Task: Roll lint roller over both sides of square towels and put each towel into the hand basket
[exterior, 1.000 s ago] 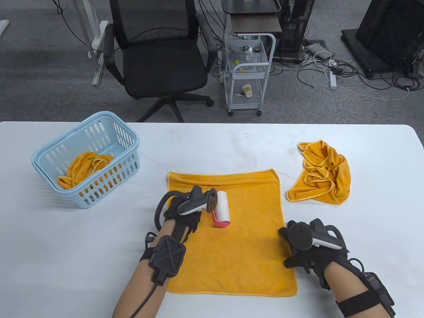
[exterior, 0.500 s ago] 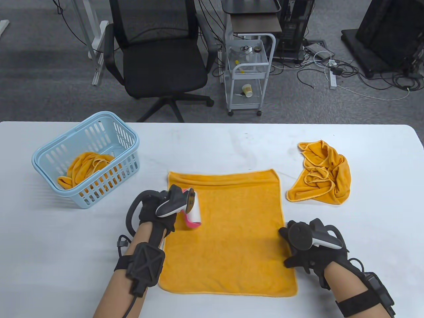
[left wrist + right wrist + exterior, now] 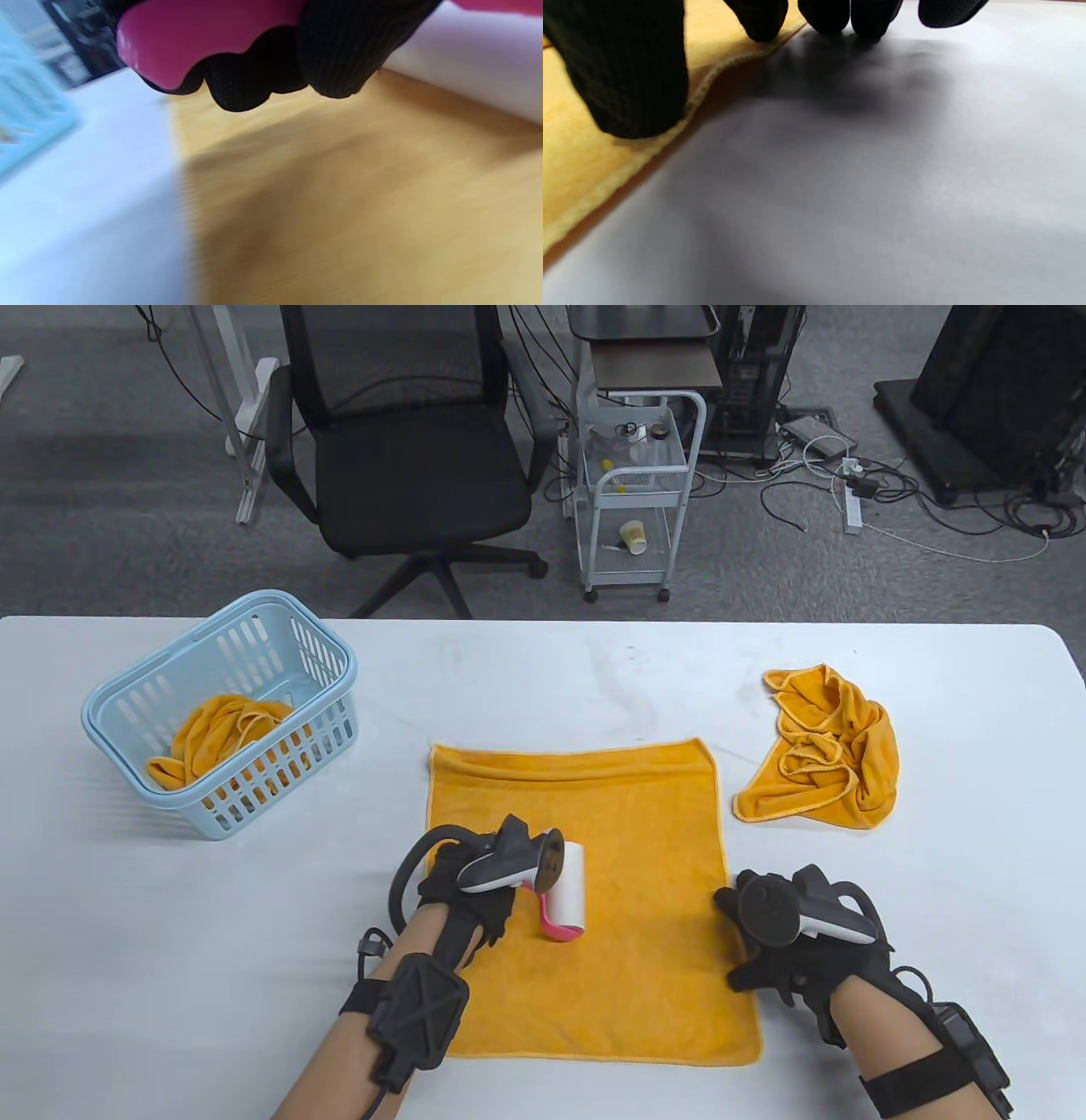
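The left hand [image 3: 462, 882] is gripping the pink handle of the lint roller [image 3: 564, 891], its gloved fingers [image 3: 331, 51] curling round the handle in the left wrist view, and the white roll is lying on the spread towel [image 3: 628, 899] left of that towel's middle. The right hand [image 3: 793, 950] is pressing down at the spread towel's right edge; in the right wrist view its thumb is sitting on the orange hem while the other fingertips [image 3: 869, 17] are resting straight on the bare table, holding nothing.

The spread towel is lying flat at the table's near centre. A crumpled towel [image 3: 823, 751] is sitting well apart to the right. At the left, the light blue hand basket [image 3: 110, 712] is holding another orange towel [image 3: 216, 729] bunched inside it.

No readable writing is showing on the roller, the gloves or the basket.

The white table [image 3: 543, 678] is standing on grey carpet. Beyond it a black office chair [image 3: 399, 466] and a small white cart [image 3: 636, 492] with a paper cup on its lower shelf are standing, with cables and a power strip trailing across the floor at the right.
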Tool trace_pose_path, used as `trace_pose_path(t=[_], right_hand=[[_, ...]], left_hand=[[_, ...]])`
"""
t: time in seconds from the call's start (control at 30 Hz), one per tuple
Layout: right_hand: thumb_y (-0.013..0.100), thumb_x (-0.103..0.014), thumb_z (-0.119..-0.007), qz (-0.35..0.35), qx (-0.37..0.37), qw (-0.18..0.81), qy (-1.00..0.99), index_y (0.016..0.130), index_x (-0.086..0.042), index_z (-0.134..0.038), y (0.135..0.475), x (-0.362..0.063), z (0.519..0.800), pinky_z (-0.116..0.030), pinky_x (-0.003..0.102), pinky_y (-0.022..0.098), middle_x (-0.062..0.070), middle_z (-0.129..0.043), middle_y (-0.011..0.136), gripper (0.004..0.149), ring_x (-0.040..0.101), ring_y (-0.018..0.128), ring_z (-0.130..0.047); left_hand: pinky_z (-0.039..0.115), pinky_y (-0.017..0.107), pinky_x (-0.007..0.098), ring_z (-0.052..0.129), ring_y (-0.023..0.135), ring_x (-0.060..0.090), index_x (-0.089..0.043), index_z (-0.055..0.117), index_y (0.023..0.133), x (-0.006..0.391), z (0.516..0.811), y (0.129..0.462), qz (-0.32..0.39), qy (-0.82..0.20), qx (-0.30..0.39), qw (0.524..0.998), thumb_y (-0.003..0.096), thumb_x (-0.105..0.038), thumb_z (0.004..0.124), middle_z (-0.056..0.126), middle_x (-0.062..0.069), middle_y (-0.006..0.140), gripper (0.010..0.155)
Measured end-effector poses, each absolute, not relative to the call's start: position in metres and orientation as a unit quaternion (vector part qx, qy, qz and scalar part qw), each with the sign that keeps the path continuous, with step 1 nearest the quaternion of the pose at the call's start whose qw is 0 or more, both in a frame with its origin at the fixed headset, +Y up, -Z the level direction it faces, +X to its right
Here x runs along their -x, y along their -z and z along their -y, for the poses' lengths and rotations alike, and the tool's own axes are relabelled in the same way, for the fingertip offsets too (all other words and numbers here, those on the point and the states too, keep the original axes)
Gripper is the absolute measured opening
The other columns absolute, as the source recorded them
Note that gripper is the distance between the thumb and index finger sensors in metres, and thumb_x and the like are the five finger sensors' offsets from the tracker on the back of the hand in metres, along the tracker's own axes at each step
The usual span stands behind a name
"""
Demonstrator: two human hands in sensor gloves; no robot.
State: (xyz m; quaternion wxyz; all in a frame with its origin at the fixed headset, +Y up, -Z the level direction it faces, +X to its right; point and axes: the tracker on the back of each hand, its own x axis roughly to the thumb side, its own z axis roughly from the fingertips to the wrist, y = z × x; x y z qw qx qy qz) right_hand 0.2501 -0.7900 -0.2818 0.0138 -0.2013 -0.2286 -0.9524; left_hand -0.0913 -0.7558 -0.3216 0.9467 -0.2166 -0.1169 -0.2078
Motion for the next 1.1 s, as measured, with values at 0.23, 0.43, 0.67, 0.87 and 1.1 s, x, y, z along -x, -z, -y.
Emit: trace_pose_path(t=[0.23,0.43,0.67,0.87,1.1], right_hand=[[0.042,-0.059,-0.091,0.229,0.202,0.016,0.952,0.115,-0.019,-0.042,0.282,-0.25,0.79,-0.05,0.073,0.067,0.021,-0.036,0.117,0.097,0.052,0.105,-0.043],[0.042,-0.059,-0.091,0.229,0.202,0.015,0.952,0.115,-0.019,-0.042,0.282,-0.25,0.79,-0.05,0.073,0.067,0.021,-0.036,0.117,0.097,0.052,0.105,-0.043],[0.042,-0.059,-0.091,0.229,0.201,0.014,0.952,0.115,-0.02,-0.042,0.282,-0.25,0.79,-0.05,0.073,0.067,0.021,-0.036,0.117,0.097,0.052,0.105,-0.043],[0.041,-0.059,-0.091,0.229,0.2,0.013,0.953,0.115,-0.02,-0.042,0.282,-0.25,0.79,-0.05,0.073,0.067,0.021,-0.036,0.117,0.097,0.052,0.105,-0.043],[0.041,-0.059,-0.091,0.229,0.199,0.014,0.953,0.115,-0.019,-0.042,0.281,-0.25,0.789,-0.05,0.073,0.067,0.021,-0.036,0.117,0.097,0.052,0.105,-0.043]], left_hand=[[0.073,0.071,0.056,0.092,0.082,0.023,-0.04,0.06,0.092,0.155,0.74,0.312,0.042,0.312,0.195,0.929,0.0506,-0.034,0.083,0.079,-0.008,0.095,0.048],[0.077,0.068,0.054,0.093,0.077,0.02,-0.039,0.057,0.094,0.13,0.729,0.301,0.119,0.114,0.195,0.967,0.0502,-0.036,0.084,0.078,-0.009,0.092,0.052],[0.078,0.067,0.053,0.092,0.078,0.02,-0.036,0.052,0.097,0.034,0.747,0.273,0.25,0.047,0.212,0.943,0.0499,-0.04,0.082,0.076,-0.007,0.094,0.056],[0.076,0.068,0.054,0.091,0.079,0.022,-0.036,0.053,0.097,0.022,0.768,0.261,0.268,0.116,0.226,0.929,0.0501,-0.039,0.08,0.075,-0.006,0.095,0.054],[0.077,0.068,0.055,0.093,0.077,0.021,-0.039,0.059,0.093,0.099,0.76,0.266,0.179,0.178,0.23,0.94,0.0504,-0.037,0.082,0.079,-0.008,0.093,0.048]])
